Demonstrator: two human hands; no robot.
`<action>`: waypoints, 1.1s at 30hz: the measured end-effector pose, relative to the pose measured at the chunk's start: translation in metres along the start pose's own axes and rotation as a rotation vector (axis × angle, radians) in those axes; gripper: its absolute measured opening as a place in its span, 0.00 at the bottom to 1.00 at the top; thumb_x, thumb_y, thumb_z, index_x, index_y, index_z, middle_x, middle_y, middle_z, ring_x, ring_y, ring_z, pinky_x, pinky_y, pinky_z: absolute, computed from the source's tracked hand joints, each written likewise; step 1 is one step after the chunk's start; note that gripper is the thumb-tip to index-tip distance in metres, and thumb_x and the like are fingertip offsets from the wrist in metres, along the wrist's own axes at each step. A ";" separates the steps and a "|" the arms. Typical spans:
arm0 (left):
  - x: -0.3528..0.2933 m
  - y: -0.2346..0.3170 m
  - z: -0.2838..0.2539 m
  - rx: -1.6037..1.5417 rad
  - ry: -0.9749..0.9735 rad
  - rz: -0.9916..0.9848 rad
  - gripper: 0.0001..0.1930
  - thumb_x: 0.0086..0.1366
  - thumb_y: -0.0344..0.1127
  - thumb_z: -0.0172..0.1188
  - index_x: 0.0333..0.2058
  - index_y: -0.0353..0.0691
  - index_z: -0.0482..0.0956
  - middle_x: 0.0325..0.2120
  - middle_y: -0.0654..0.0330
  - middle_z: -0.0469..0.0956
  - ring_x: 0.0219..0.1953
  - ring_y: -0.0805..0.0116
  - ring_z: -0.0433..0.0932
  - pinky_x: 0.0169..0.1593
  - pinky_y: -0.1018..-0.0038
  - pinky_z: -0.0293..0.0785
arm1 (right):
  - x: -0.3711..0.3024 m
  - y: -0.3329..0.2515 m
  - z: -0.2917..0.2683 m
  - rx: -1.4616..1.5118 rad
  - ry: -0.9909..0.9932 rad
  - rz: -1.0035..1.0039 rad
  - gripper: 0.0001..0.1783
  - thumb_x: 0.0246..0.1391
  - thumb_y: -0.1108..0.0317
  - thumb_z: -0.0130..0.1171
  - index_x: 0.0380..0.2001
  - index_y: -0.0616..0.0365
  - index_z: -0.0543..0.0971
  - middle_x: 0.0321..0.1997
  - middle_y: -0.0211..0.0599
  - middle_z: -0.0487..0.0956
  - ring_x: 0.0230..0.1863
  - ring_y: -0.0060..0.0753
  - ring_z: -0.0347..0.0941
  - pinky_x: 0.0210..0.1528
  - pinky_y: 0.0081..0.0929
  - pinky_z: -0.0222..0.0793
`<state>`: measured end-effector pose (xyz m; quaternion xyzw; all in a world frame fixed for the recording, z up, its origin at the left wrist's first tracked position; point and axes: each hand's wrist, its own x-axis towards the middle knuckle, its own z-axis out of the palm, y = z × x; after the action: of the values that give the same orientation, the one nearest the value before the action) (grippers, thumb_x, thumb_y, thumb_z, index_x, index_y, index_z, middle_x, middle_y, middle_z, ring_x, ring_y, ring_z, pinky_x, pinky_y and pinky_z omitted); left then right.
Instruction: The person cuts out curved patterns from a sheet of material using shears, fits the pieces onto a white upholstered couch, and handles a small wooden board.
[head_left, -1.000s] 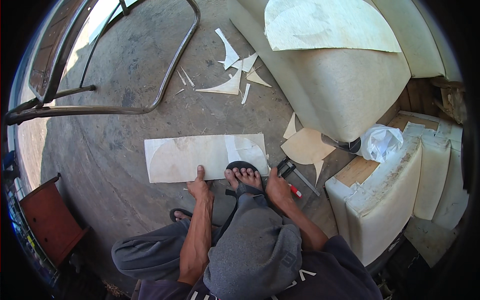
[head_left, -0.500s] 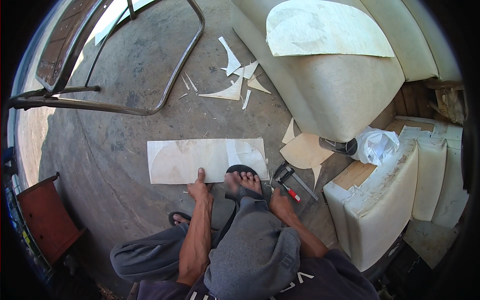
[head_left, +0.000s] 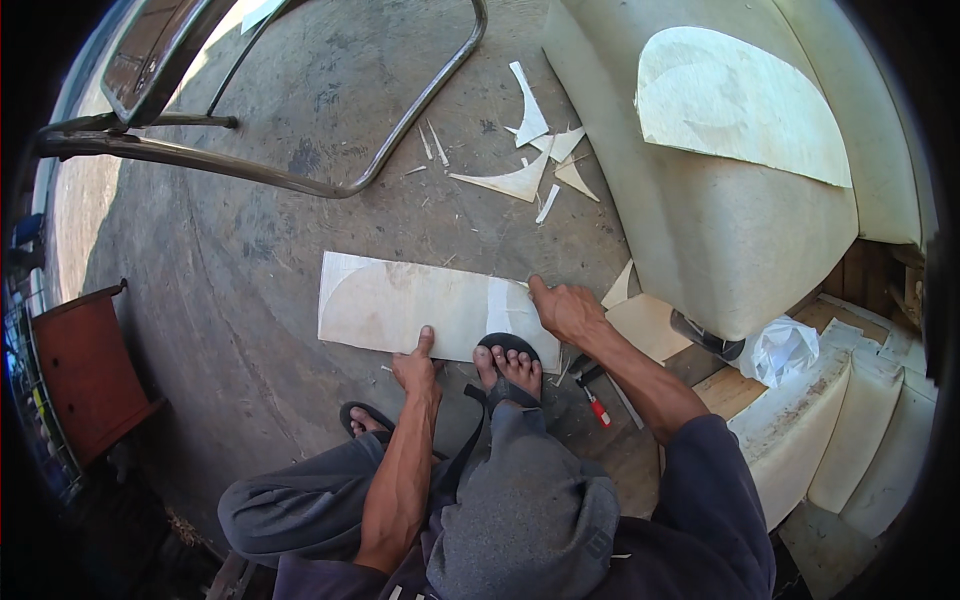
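A pale rectangular sheet [head_left: 410, 300], like thin plywood or board, lies on the floor with a curved outline on its left part. My left hand [head_left: 415, 368] grips its near edge, thumb on top and fingers beneath. At the sheet's far right corner, my right hand [head_left: 568, 308] is closed; whatever it holds is hidden by the fingers. My sandalled foot [head_left: 510, 362] presses on the sheet's near right part. Just right of the foot lies a clamp with a red handle [head_left: 599, 408], partly covered by my right forearm.
Several pale offcuts [head_left: 520, 180] lie beyond the sheet. A cream padded seat [head_left: 720, 220] at the right bears a rounded cut panel [head_left: 735, 100]. Beside it are a white plastic bag [head_left: 782, 350] and another cream padded piece [head_left: 800, 440]. A metal chair frame [head_left: 250, 178] stands far left, a reddish-brown panel [head_left: 90, 370] near left.
My right hand has moved from beside the clamp up to the sheet's far right corner. The sheet now lies slightly tilted, and the view has shifted. My left hand keeps its grip.
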<state>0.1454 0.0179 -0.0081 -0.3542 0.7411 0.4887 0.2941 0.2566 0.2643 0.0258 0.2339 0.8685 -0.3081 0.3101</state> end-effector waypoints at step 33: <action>0.001 0.000 0.000 -0.053 -0.030 0.008 0.30 0.60 0.35 0.72 0.58 0.36 0.69 0.50 0.50 0.77 0.49 0.51 0.80 0.41 0.52 0.82 | -0.002 0.013 -0.012 -0.041 -0.062 -0.031 0.10 0.64 0.68 0.42 0.46 0.59 0.68 0.33 0.62 0.83 0.37 0.67 0.81 0.40 0.59 0.75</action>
<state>0.1449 0.0182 -0.0088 -0.3514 0.7250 0.5145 0.2937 0.2609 0.2812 0.0301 0.2044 0.8681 -0.3019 0.3369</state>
